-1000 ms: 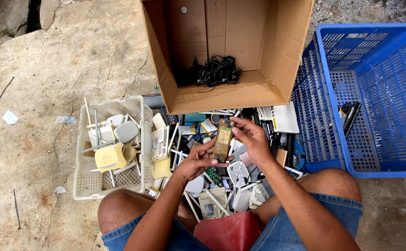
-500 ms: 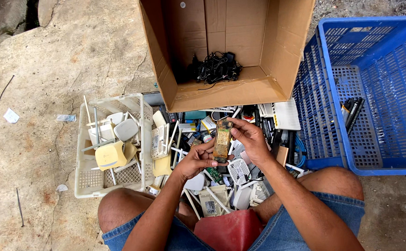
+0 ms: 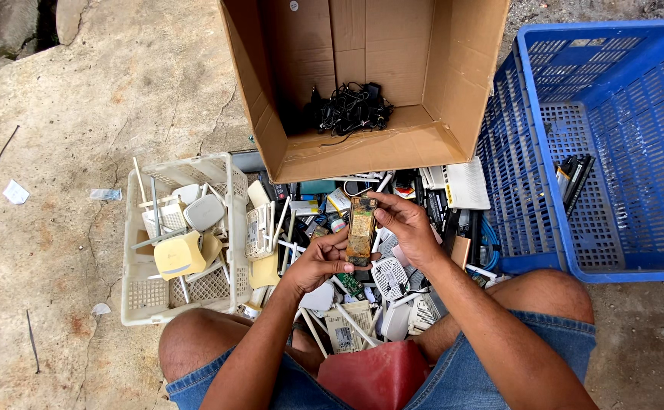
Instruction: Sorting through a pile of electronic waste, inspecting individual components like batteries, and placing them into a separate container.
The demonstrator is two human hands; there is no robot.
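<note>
Both hands hold a small rusty brown rectangular circuit board (image 3: 361,230) upright over a heap of electronic scrap (image 3: 362,304). My left hand (image 3: 318,263) grips its lower end from the left. My right hand (image 3: 408,226) pinches its upper end from the right. White router shells, antennas and green boards lie under the hands, between my bare knees.
An open cardboard box (image 3: 438,83) lies on its side ahead, with a tangle of black cables (image 3: 347,110) inside. A blue plastic crate (image 3: 613,152) with a few dark parts stands right. A white basket (image 3: 146,292) of cream casings sits left, on a concrete floor.
The board has stayed between both hands, held nearly still over the heap. The view has shifted slightly.
</note>
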